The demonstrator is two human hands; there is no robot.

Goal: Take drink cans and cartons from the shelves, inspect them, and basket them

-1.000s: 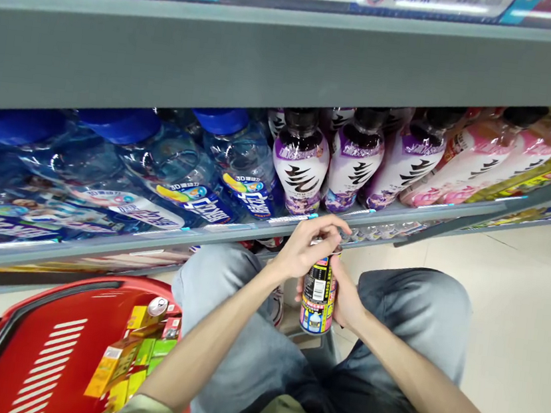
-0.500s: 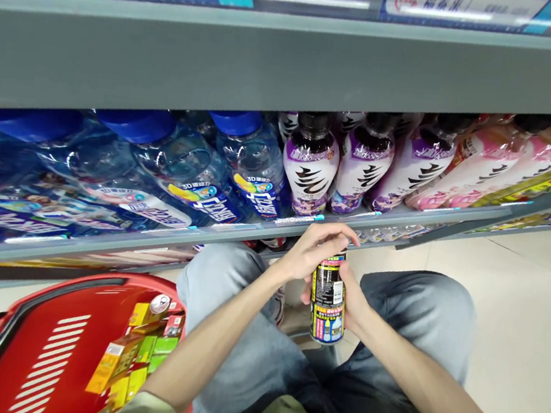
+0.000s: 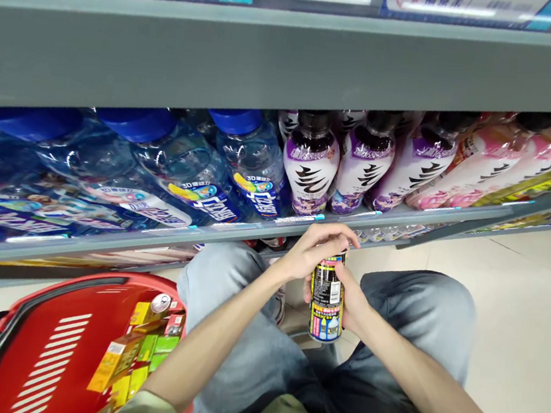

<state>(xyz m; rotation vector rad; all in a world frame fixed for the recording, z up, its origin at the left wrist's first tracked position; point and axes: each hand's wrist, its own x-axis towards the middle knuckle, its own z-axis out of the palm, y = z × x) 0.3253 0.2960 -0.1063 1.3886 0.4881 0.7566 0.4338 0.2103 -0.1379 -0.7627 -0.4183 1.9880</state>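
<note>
Between my knees, just below the shelf edge, a tall black drink can point(image 3: 327, 300) stands nearly upright in my grip. Its label has yellow and pink print and a white barcode, facing me. My right hand point(image 3: 351, 296) wraps round the can's side, with the thumb across the upper label. My left hand point(image 3: 318, 248) is bent over the can's top from the left, its fingers curled along the rim. The lid is hidden beneath those fingers.
Blue-capped bottles point(image 3: 255, 164), purple-labelled bottles point(image 3: 310, 170) and pink bottles point(image 3: 491, 169) line the low shelf under a grey shelf board point(image 3: 273, 65). A red shopping basket point(image 3: 87, 304) at my left holds yellow and green boxes point(image 3: 119, 358) and a can point(image 3: 160, 303).
The can has turned slightly in my hands, its label and barcode shifting a little to the left. Both hands keep nearly the same place.
</note>
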